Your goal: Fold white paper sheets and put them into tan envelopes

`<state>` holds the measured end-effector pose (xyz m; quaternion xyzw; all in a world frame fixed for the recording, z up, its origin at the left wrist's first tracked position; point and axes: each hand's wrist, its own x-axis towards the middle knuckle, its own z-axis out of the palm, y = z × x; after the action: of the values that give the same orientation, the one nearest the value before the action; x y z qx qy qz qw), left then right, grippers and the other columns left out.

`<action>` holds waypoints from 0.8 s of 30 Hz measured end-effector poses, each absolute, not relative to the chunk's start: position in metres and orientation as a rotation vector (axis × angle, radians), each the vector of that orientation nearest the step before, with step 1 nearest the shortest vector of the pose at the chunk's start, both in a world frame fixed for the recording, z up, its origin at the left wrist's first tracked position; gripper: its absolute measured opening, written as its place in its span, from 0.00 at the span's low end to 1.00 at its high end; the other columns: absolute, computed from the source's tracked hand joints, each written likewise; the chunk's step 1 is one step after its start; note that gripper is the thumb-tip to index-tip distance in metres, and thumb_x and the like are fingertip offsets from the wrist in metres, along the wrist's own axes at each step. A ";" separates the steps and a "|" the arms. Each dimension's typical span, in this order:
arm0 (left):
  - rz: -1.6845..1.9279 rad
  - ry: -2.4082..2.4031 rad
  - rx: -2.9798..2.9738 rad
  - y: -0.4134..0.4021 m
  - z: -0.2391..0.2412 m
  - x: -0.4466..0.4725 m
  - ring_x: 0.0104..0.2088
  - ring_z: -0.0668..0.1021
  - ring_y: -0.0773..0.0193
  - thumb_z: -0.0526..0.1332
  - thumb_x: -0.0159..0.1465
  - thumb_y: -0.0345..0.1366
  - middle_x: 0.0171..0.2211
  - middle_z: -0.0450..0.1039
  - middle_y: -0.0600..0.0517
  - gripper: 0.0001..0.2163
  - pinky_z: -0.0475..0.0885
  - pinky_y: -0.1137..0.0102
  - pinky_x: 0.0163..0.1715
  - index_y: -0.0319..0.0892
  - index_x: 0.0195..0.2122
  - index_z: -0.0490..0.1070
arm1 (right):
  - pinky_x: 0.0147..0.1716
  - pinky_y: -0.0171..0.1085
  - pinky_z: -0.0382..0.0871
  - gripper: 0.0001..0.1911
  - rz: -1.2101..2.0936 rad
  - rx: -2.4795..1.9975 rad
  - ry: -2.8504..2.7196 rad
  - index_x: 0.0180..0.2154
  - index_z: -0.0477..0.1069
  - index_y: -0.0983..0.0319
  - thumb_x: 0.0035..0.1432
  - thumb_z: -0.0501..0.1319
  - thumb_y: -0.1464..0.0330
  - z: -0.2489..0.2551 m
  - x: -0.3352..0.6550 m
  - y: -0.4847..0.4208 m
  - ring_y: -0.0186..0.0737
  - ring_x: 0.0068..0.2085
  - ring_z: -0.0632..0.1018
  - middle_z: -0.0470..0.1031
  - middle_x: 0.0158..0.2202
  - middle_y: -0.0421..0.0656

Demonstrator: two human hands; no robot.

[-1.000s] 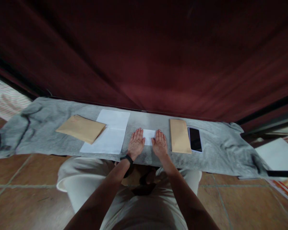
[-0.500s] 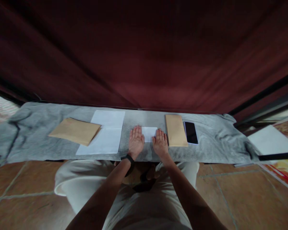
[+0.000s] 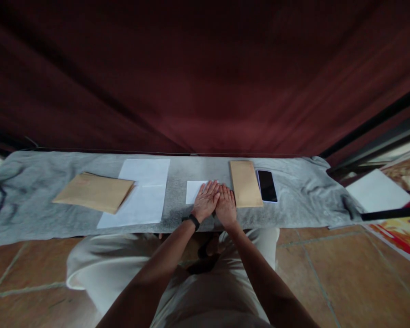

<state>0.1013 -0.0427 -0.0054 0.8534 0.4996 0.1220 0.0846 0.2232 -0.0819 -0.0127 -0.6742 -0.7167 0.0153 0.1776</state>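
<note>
Lying flat, left hand [image 3: 207, 200] on small white paper [image 3: 193, 191], right hand [image 3: 226, 208] alongside, grips unclenched

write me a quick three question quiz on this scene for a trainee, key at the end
1. True or false: the rectangular black-screened phone lies to the right of the narrow rectangular brown paper envelope.
2. Which lies partly under the left hand?
A) the phone
B) the small rectangular white paper
C) the narrow envelope
3. Fill in the blank: the black wristband is on the person's ____ wrist.

Key: 1 true; 2 B; 3 left
</note>
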 end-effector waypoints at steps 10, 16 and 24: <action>0.358 1.775 2.431 -0.043 -0.007 0.079 0.74 0.52 0.57 0.41 0.75 0.39 0.73 0.52 0.47 0.27 0.47 0.56 0.73 0.37 0.73 0.52 | 0.68 0.50 0.56 0.27 0.023 -1.895 -1.997 0.68 0.59 0.76 0.71 0.45 0.73 -0.013 0.223 -0.082 0.51 0.69 0.63 0.61 0.69 0.59; 0.412 1.931 2.366 -0.055 -0.008 0.055 0.74 0.53 0.56 0.42 0.74 0.39 0.73 0.53 0.44 0.28 0.50 0.55 0.72 0.35 0.73 0.51 | 0.68 0.50 0.57 0.28 0.019 -1.880 -1.990 0.68 0.58 0.75 0.70 0.48 0.74 -0.017 0.223 -0.081 0.50 0.69 0.63 0.61 0.69 0.60; 0.404 2.001 2.316 -0.072 -0.007 0.033 0.74 0.53 0.54 0.42 0.73 0.38 0.73 0.52 0.41 0.28 0.50 0.52 0.72 0.32 0.73 0.50 | 0.67 0.53 0.59 0.27 0.035 -1.837 -1.918 0.68 0.60 0.74 0.72 0.44 0.72 -0.018 0.223 -0.083 0.51 0.69 0.64 0.63 0.68 0.60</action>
<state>0.0330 -0.0719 -0.0068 0.7499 0.6479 0.1309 0.0268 0.2234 -0.0830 -0.0179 -0.6715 -0.7009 0.0127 0.2404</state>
